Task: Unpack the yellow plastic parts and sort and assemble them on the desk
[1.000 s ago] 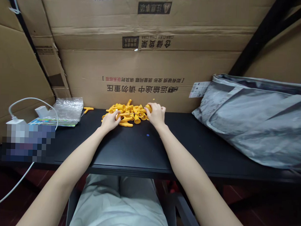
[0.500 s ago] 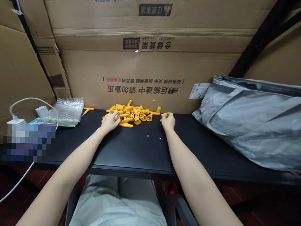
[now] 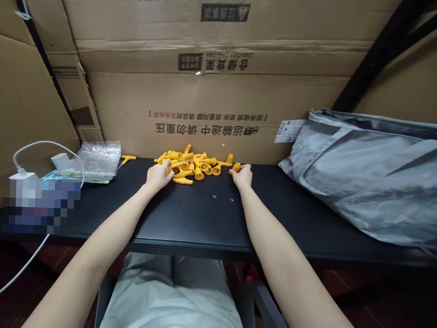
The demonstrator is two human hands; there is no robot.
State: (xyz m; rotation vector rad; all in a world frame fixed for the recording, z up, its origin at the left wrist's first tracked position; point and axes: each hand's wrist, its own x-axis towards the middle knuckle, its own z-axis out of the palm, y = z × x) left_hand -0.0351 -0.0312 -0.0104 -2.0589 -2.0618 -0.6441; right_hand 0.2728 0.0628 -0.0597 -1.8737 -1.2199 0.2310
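A heap of yellow plastic pieces (image 3: 199, 175) lies on the black table against the cardboard; some are T-shaped handles, others flared cups with open mouths. At the heap's left side, my left hand (image 3: 159, 176) has its fingers closed on a yellow piece (image 3: 176, 166), whose shape is partly lost among its neighbours. To the right of the heap, my right hand (image 3: 242, 177) pinches a small yellow cup-shaped piece (image 3: 236, 167) between thumb and fingers. Close to it, another yellow piece (image 3: 229, 158) has its cup end upright at the heap's edge.
A single yellow T-shaped handle (image 3: 128, 158) with a small metal bit lies left, beside clear plastic packaging (image 3: 99, 155). A white charger (image 3: 22, 176) with cable sits far left. A grey bag (image 3: 364, 178) covers the right side. Cardboard (image 3: 135, 94) walls the back.
My right hand has turned a little, and its yellow cup now shows more plainly, slightly further left. My left hand stays at the heap with only a slight shift.
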